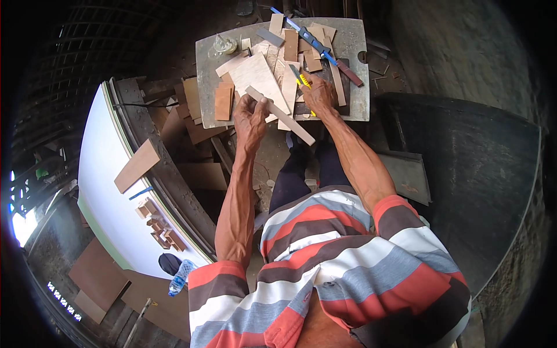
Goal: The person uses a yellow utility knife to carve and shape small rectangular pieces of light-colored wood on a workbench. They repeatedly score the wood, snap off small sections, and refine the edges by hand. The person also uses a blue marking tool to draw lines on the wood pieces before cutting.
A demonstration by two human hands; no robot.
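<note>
My left hand (250, 120) pinches a narrow wooden strip (292, 123) between thumb and fingers; the strip slants down to the right across the near edge of the small worktable (209, 78). In my right hand (321, 96) is a yellow utility knife (300, 76), its blade pointing away and to the left. The knife is just above the wood pieces, apart from the strip. A pale square sheet of plywood (259, 74) lies under and beyond my left hand. Beside that hand, reddish-brown wood pieces (223, 103) are stacked near the table's left edge.
A long blue tool (313, 39) lies across wood offcuts (290, 45) at the back right of the table. A clear jar (223, 44) stands back left. To my left, a white panel (110, 191) carries a board (137, 166), small wood blocks (161, 229) and a plastic bottle (181, 277).
</note>
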